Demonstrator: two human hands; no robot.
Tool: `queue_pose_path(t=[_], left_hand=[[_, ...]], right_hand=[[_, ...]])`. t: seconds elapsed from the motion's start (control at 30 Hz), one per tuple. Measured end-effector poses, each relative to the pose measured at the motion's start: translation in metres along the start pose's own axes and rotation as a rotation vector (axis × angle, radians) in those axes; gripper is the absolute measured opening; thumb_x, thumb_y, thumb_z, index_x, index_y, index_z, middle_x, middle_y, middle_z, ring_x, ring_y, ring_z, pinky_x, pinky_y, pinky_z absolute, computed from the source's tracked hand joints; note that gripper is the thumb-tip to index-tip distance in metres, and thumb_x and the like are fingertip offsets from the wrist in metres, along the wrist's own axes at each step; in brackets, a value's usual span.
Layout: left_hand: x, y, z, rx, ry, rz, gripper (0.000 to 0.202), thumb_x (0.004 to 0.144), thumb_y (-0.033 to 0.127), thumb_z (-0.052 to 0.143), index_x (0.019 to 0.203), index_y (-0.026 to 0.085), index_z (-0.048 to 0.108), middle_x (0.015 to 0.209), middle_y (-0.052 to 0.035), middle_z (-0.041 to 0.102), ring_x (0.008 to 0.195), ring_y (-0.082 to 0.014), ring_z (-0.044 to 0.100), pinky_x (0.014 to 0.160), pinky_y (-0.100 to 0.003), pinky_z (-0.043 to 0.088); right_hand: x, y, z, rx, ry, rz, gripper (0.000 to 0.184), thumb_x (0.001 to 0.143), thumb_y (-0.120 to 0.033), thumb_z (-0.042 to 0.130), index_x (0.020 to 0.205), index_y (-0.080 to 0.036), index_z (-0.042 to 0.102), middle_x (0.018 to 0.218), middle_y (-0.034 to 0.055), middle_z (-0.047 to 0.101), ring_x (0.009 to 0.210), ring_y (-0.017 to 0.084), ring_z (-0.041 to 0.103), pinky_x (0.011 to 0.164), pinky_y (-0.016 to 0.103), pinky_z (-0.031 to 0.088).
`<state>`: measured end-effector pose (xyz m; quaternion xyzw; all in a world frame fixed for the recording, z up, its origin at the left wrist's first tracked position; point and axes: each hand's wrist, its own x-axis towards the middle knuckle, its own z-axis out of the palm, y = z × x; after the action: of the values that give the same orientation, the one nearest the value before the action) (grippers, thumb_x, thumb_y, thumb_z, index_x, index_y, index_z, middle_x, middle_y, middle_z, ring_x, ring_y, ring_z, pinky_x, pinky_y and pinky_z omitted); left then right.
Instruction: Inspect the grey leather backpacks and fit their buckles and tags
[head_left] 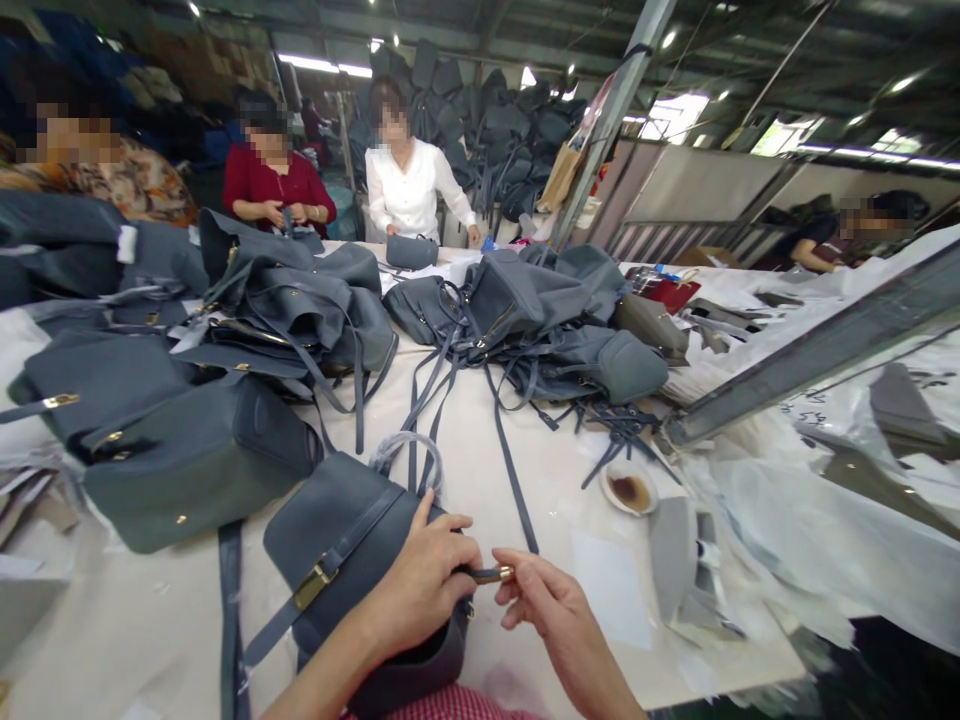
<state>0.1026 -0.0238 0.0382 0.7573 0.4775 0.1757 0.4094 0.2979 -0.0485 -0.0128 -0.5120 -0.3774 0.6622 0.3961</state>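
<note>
A slate-grey leather bag (337,540) with a gold buckle lies at the table's near edge in front of me. My left hand (424,585) rests on the bag's right side, fingers curled around a strap end. My right hand (551,615) pinches a small gold metal fitting (495,574) at the tip of that strap, thumb and forefinger closed on it. The two hands almost touch at the fitting.
Heaps of the same grey bags (187,440) and loose straps (517,490) cover the white table (150,620). A small dish with brown liquid (630,490) sits right of centre. Plastic sheets (817,540) lie at right. Several people work on the far side.
</note>
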Motion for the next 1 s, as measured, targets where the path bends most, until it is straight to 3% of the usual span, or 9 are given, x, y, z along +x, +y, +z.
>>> queue_pose_path(t=[0.13, 0.2, 0.3, 0.4, 0.6, 0.73, 0.8, 0.9, 1.0], left_hand=[[-0.001, 0.004, 0.004, -0.005, 0.026, 0.02, 0.014, 0.076, 0.01, 0.059, 0.075, 0.023, 0.065, 0.086, 0.0, 0.065, 0.105, -0.0179, 0.057, 0.116, -0.049, -0.003], [-0.002, 0.006, 0.007, 0.003, 0.046, 0.023, 0.013, 0.078, 0.012, 0.059, 0.072, 0.022, 0.065, 0.082, 0.0009, 0.063, 0.097, -0.0168, 0.057, 0.116, -0.049, -0.003], [-0.002, 0.008, 0.012, -0.002, 0.075, 0.009, 0.017, 0.081, 0.013, 0.055, 0.068, 0.022, 0.062, 0.073, 0.0024, 0.059, 0.09, -0.0164, 0.056, 0.116, -0.049, 0.0], [-0.004, 0.008, 0.015, -0.035, 0.089, 0.008, 0.018, 0.081, 0.013, 0.054, 0.067, 0.022, 0.06, 0.071, 0.0031, 0.056, 0.087, -0.0164, 0.055, 0.116, -0.049, 0.002], [-0.005, 0.005, 0.017, -0.071, 0.096, 0.014, 0.02, 0.08, 0.015, 0.053, 0.062, 0.021, 0.053, 0.068, 0.0043, 0.053, 0.085, -0.0155, 0.054, 0.116, -0.048, 0.002], [-0.002, 0.004, 0.016, -0.164, 0.128, -0.073, 0.02, 0.081, 0.018, 0.051, 0.061, 0.022, 0.051, 0.066, 0.0047, 0.052, 0.08, -0.0159, 0.054, 0.116, -0.048, 0.002], [0.0, 0.003, 0.015, -0.212, 0.134, -0.1, 0.021, 0.08, 0.018, 0.05, 0.06, 0.021, 0.049, 0.064, 0.0053, 0.051, 0.078, -0.0157, 0.054, 0.117, -0.047, 0.001], [0.002, 0.001, 0.015, -0.254, 0.13, -0.095, 0.02, 0.079, 0.018, 0.051, 0.059, 0.021, 0.049, 0.063, 0.0057, 0.05, 0.077, -0.0152, 0.054, 0.117, -0.043, -0.002], [0.004, -0.003, 0.016, -0.269, 0.116, -0.088, 0.019, 0.079, 0.019, 0.051, 0.06, 0.021, 0.05, 0.065, 0.0055, 0.051, 0.078, -0.015, 0.055, 0.116, -0.042, -0.004]], right_hand=[[0.001, -0.011, 0.002, -0.147, -0.05, -0.015, 0.036, 0.067, -0.051, 0.077, 0.079, -0.017, 0.074, 0.062, 0.0038, 0.07, 0.058, 0.017, 0.065, 0.059, 0.03, 0.054], [0.002, -0.014, 0.0, -0.227, -0.085, -0.071, 0.03, 0.072, -0.047, 0.073, 0.075, -0.018, 0.072, 0.062, 0.0032, 0.069, 0.059, 0.018, 0.065, 0.06, 0.03, 0.054], [0.002, -0.018, -0.004, -0.466, -0.159, -0.263, 0.017, 0.084, -0.032, 0.062, 0.074, -0.02, 0.069, 0.067, 0.0014, 0.067, 0.063, 0.015, 0.062, 0.063, 0.027, 0.05], [0.002, -0.023, -0.002, -0.652, -0.21, -0.437, 0.018, 0.089, -0.02, 0.052, 0.074, -0.021, 0.062, 0.072, -0.0001, 0.061, 0.068, 0.014, 0.058, 0.066, 0.026, 0.046], [0.007, -0.02, 0.005, -0.849, -0.159, -0.674, 0.019, 0.094, -0.022, 0.039, 0.076, -0.023, 0.046, 0.073, -0.0009, 0.051, 0.065, 0.015, 0.051, 0.059, 0.025, 0.042], [0.009, 0.0, -0.009, -1.084, -0.046, -0.851, 0.024, 0.097, -0.025, 0.033, 0.078, -0.023, 0.047, 0.071, 0.0001, 0.055, 0.062, 0.016, 0.055, 0.059, 0.026, 0.042], [0.007, 0.012, -0.02, -1.238, -0.023, -0.853, 0.027, 0.097, -0.026, 0.032, 0.076, -0.023, 0.048, 0.065, -0.0004, 0.057, 0.057, 0.016, 0.057, 0.055, 0.027, 0.041], [0.002, 0.021, -0.032, -1.361, -0.012, -0.723, 0.033, 0.098, -0.033, 0.036, 0.068, -0.024, 0.049, 0.053, -0.0028, 0.056, 0.044, 0.016, 0.055, 0.046, 0.028, 0.037], [-0.001, 0.017, -0.033, -1.197, 0.055, -0.634, 0.027, 0.097, -0.03, 0.037, 0.08, -0.023, 0.057, 0.073, 0.0036, 0.068, 0.065, 0.018, 0.066, 0.06, 0.028, 0.048]])
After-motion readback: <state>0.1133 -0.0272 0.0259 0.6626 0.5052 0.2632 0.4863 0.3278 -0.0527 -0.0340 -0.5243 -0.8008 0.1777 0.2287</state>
